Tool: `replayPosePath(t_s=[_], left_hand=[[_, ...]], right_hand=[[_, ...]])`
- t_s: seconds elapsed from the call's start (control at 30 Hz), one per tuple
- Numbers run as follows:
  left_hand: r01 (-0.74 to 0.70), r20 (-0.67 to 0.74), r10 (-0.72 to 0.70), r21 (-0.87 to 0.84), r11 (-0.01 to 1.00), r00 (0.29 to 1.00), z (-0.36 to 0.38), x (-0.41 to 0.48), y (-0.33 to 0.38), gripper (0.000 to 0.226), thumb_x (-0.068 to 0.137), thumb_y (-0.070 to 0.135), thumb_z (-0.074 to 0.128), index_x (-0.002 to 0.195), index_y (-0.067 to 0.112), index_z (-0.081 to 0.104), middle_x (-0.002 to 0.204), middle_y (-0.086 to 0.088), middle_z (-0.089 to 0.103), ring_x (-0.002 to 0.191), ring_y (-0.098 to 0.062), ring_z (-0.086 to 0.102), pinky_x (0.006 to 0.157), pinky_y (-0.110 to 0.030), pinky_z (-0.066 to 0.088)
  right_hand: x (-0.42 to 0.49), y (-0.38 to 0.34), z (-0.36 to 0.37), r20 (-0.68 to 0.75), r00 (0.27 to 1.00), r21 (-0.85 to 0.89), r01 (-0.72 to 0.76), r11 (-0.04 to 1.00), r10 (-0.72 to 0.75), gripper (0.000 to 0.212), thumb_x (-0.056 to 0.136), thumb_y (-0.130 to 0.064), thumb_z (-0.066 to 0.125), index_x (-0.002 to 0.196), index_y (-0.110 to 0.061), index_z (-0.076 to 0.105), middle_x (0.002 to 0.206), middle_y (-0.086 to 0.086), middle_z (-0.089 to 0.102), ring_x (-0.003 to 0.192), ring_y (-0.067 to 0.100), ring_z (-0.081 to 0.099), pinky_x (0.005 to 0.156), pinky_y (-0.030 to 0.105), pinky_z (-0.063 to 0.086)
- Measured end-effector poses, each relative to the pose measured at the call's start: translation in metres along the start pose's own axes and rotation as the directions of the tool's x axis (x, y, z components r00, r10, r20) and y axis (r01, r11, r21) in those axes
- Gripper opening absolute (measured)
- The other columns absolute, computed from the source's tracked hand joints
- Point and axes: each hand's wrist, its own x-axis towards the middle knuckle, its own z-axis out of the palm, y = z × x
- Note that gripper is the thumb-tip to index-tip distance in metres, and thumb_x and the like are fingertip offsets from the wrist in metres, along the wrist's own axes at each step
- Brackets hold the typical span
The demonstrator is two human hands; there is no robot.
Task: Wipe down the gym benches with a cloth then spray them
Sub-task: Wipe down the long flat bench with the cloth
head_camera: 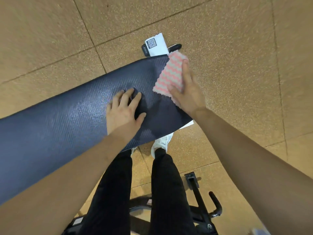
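The gym bench [67,116] is padded in dark navy vinyl with a fine woven, ribbed texture, on which a dull sheen is seen near the left hand [123,112]. Its shape is long and narrow, with a rounded edge at the end beyond both hands. The cloth [166,73] is a soft rectangle patterned in pink and grey zigzags, with a frayed pale hem.

The cloth is spread under the right hand [188,94], at the pad's end corner, and extends from the palm to just past the fingertips, where it is curled slightly over them. It is pressed flat by straight, closed-up fingers, with the thumb laid across its near edge; nothing is gripped.

The left hand is laid palm down on the pad, just beside the cloth but apart from it, with fingers splayed and straight. Both forearms are stretched forward and bare.

Beyond the right hand's fingertips a white label [156,45] bearing a square code is seen above the speckled tan floor [237,65].
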Motion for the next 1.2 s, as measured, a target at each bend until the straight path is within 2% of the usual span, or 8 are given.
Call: replayPosePath(t_s=[0.13,0.27,0.47,0.67,0.77,0.87,1.03,1.2], left_hand=[[0.017,0.018,-0.016,-0.01,1.0,1.0,-0.004,0.002,0.002,0.066,0.084,0.043,0.078,0.143,0.022,0.056,0.151,-0.004,0.049,0.14,-0.034,0.042,0.102,-0.057,0.047],[0.001,0.008,-0.001,0.004,1.0,1.0,-0.004,0.001,0.002,0.064,0.087,0.041,0.076,0.144,0.02,0.056,0.152,-0.006,0.049,0.14,-0.035,0.042,0.105,-0.056,0.045],[-0.041,-0.013,0.04,-0.104,0.994,0.999,-0.008,-0.002,-0.007,0.06,0.089,0.037,0.074,0.145,0.023,0.057,0.153,0.0,0.052,0.141,-0.029,0.042,0.106,-0.051,0.045],[-0.029,-0.085,-0.01,-0.445,0.895,0.996,-0.025,0.016,-0.051,0.041,0.095,0.01,0.065,0.135,0.016,0.067,0.128,-0.006,0.071,0.114,-0.028,0.064,0.097,-0.039,0.053],[0.057,-0.166,-0.137,-0.417,0.907,0.977,-0.04,0.035,-0.069,0.028,0.094,0.011,0.061,0.117,0.015,0.076,0.108,-0.006,0.076,0.099,-0.029,0.069,0.086,-0.038,0.055],[0.011,-0.181,-0.082,-0.364,0.931,0.98,-0.051,0.068,-0.069,0.029,0.093,0.016,0.057,0.117,0.014,0.074,0.113,-0.007,0.075,0.107,-0.032,0.066,0.092,-0.042,0.052],[-0.139,0.058,0.169,-0.343,0.929,0.984,-0.059,0.129,-0.026,0.044,0.1,0.03,0.051,0.142,0.018,0.059,0.13,-0.008,0.067,0.118,-0.031,0.062,0.1,-0.04,0.047],[-0.238,0.219,0.302,-0.275,0.932,0.928,-0.05,0.16,0.018,0.038,0.105,0.036,0.049,0.142,0.029,0.056,0.112,-0.008,0.069,0.1,-0.028,0.065,0.086,-0.038,0.048]], right_hand=[[0.03,-0.017,-0.01,0.046,0.998,0.156,-0.043,0.987,0.036,0.085,0.094,-0.043,0.066,0.159,-0.043,0.012,0.147,0.002,0.044,0.12,0.017,0.052,0.087,0.003,0.041],[0.062,-0.045,-0.015,0.113,0.992,-0.085,0.057,0.995,-0.047,0.066,0.091,-0.053,0.065,0.15,-0.036,0.041,0.139,0.009,0.044,0.125,0.027,0.051,0.112,0.039,0.04],[0.091,-0.098,-0.009,0.344,0.931,-0.492,0.29,0.821,-0.123,0.06,0.087,-0.074,0.054,0.132,-0.034,0.059,0.128,0.004,0.065,0.122,0.032,0.056,0.103,0.048,0.043],[0.091,-0.119,0.011,0.411,0.887,-0.489,0.409,0.77,-0.21,0.055,0.092,-0.064,0.055,0.141,-0.037,0.053,0.14,0.001,0.06,0.132,0.031,0.05,0.108,0.046,0.032],[0.09,-0.117,0.008,0.439,0.872,-0.476,0.43,0.767,-0.217,0.06,0.092,-0.068,0.052,0.144,-0.04,0.049,0.151,-0.002,0.051,0.137,0.029,0.045,0.11,0.048,0.029],[0.091,-0.116,0.004,0.445,0.876,-0.468,0.402,0.787,-0.183,0.062,0.087,-0.076,0.051,0.138,-0.039,0.054,0.139,0.0,0.06,0.13,0.029,0.052,0.102,0.043,0.035],[0.084,-0.104,-0.012,0.369,0.907,-0.454,0.367,0.812,-0.204,0.05,0.084,-0.061,0.063,0.123,-0.03,0.06,0.115,0.001,0.068,0.111,0.026,0.059,0.081,0.032,0.034],[0.072,-0.052,-0.029,0.226,0.967,-0.209,0.166,0.964,-0.118,0.07,0.087,-0.052,0.07,0.146,-0.022,0.046,0.138,0.007,0.057,0.126,0.026,0.054,0.106,0.04,0.044]])
